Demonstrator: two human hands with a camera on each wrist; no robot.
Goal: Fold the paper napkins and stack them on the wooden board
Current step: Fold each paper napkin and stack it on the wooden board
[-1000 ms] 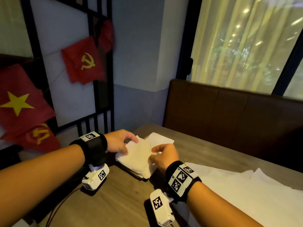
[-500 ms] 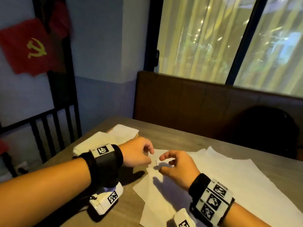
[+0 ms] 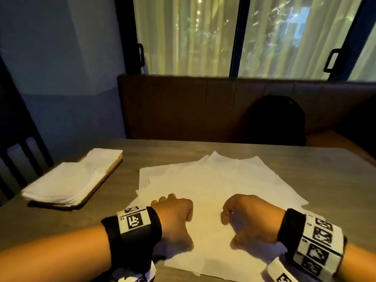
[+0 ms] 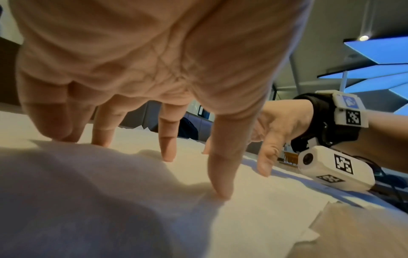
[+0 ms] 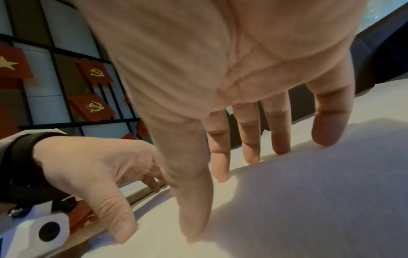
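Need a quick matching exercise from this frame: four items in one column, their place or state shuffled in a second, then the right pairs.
Things:
1. folded napkins
2. wooden board
3. unfolded napkins
4. backpack

Places or states:
A. spread flat mid-table, both hands' fingertips on the top sheet
B. dark, on the bench seat behind the table
C. stacked white at the table's left
D. mostly covered, only its right edge showing under the stack

Pairs: 1-C, 2-D, 3-A, 4-B

The left hand and right hand hold nothing; their fingertips touch the paper.
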